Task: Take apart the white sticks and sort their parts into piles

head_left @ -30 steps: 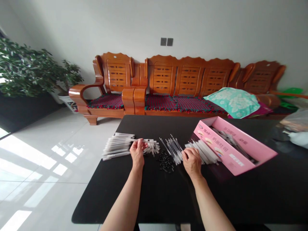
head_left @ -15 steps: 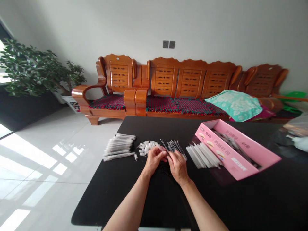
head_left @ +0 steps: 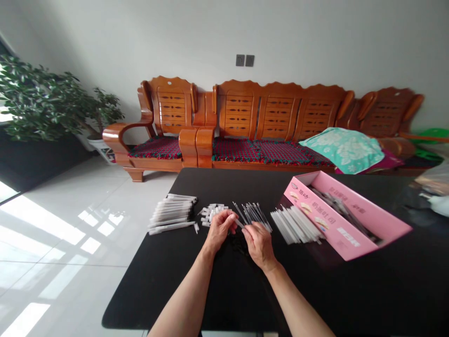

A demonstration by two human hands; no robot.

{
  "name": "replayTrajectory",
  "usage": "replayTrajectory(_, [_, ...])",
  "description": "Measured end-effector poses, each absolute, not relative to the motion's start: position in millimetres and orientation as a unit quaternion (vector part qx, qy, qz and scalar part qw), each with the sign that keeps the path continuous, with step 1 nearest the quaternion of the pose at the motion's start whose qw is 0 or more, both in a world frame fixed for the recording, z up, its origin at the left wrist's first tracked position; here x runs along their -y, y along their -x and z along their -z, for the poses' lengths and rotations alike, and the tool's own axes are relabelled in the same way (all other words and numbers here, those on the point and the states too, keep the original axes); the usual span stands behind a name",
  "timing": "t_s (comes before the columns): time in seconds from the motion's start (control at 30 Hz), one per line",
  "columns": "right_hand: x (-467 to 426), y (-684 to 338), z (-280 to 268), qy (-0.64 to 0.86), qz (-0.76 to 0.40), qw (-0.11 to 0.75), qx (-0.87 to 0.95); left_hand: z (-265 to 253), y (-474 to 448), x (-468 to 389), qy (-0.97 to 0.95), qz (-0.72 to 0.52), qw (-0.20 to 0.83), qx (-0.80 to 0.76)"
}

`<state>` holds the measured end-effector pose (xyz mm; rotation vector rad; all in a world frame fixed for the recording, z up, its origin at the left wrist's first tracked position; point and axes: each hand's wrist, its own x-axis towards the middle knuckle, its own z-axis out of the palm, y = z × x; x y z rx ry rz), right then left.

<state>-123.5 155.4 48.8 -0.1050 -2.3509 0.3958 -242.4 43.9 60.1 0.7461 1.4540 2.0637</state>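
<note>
My left hand (head_left: 220,229) and my right hand (head_left: 258,242) meet over the black table, fingers pinched. Between them runs a slim, pale pen (head_left: 239,223), gripped at one end by each hand; its ends are hidden by the fingers. Short white pen caps (head_left: 213,211) lie in a heap just beyond my left hand. Thin dark pen refills (head_left: 253,213) are spread behind my right hand. To its right lies a row of translucent white pen barrels (head_left: 295,224). Small black pieces (head_left: 239,244) sit beneath my hands, partly covered and hard to make out.
Capped white pens (head_left: 172,213) are stacked at the table's left edge. A pink box (head_left: 321,220) holding greyish items stands at the right on the black table (head_left: 168,285). Behind it are a wooden sofa (head_left: 242,110) and a teal cushion (head_left: 345,147); a plant (head_left: 66,100) stands left.
My hands have drawn slightly apart, the left one moving a little left, so more of the pale pen shows between them. The view has shifted slightly.
</note>
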Motion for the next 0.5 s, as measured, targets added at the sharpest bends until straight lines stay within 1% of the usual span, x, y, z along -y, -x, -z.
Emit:
replayTrajectory(0.23, [-149.4,129.2,-45.4,0.034,-0.033,0.375,0.926,-55.0,242.7,-48.6,-0.17,-0.771,0.213,-0.576])
replayTrajectory(0.3, [-148.8,130.8,-47.4,0.033,-0.031,0.374,0.926,-56.3,242.7,-47.1,-0.172,-0.783,0.222,-0.554])
replayTrajectory(0.4, [-150.5,132.3,-56.6,0.034,-0.046,0.371,0.927,-61.1,244.1,-42.0,-0.206,-0.806,0.272,-0.484])
replayTrajectory(0.5, [-153.7,133.6,-70.6,0.041,-0.07,0.348,0.934,-64.2,247.8,-37.2,-0.217,-0.821,0.305,-0.432])
